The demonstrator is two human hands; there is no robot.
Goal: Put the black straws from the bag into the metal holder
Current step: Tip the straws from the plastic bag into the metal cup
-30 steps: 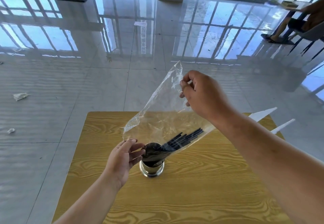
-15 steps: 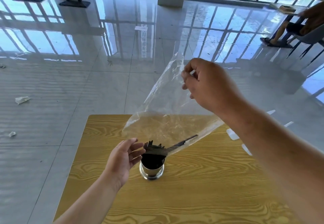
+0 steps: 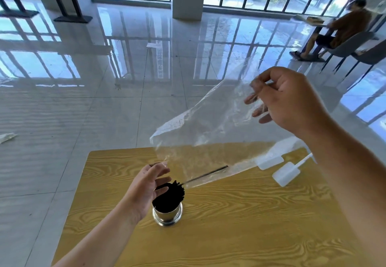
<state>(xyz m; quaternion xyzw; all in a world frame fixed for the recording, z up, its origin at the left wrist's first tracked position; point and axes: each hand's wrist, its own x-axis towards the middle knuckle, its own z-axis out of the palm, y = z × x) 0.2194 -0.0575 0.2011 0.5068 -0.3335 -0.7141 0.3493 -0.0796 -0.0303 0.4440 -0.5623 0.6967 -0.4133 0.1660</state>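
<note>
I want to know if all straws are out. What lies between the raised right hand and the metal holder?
In the head view, the clear plastic bag spans from the right hand to the round metal holder; one black straw remains inside.

Bright daylight, glaring floor (image 3: pixel 125 62) reflections

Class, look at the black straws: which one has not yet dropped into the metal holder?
The single straw lying slanted inside the clear bag; the other straws stand bunched in the metal holder.
</note>
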